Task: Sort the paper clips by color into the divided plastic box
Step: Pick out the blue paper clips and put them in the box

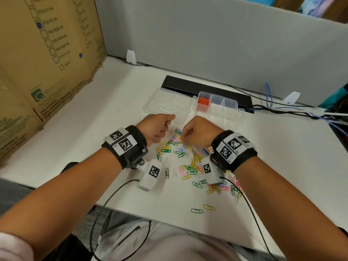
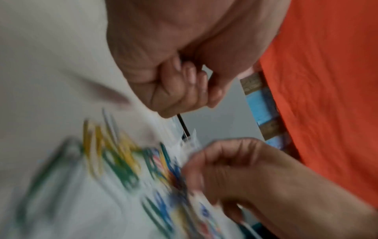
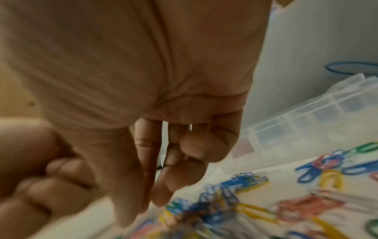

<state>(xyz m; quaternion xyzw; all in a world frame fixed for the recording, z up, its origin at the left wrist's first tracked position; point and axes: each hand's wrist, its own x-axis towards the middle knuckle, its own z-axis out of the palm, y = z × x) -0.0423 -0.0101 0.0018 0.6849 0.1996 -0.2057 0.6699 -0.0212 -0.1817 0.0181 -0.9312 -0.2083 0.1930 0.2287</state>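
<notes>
A loose pile of colored paper clips (image 1: 188, 159) lies on the white desk, blurred in both wrist views. Behind it stands the clear divided box (image 1: 222, 110), also seen as the box (image 3: 306, 122), with orange clips (image 1: 203, 103) in its far-left compartment. Its open lid (image 1: 167, 105) lies flat to the left. My left hand (image 1: 166, 125) hovers at the pile's far-left edge, curled into a fist; no clip shows in that hand (image 2: 192, 84). My right hand (image 1: 183, 133) reaches down onto the pile's far side. Its fingertips (image 3: 161, 200) meet blue clips; blur hides any pinch.
A tall cardboard box (image 1: 47, 53) walls the left side and a grey partition (image 1: 207, 34) closes the back. A black strip (image 1: 207, 87) and cables (image 1: 282, 108) run behind the box. A green clip (image 1: 197, 210) and a yellow clip (image 1: 209, 207) lie near the desk's front edge.
</notes>
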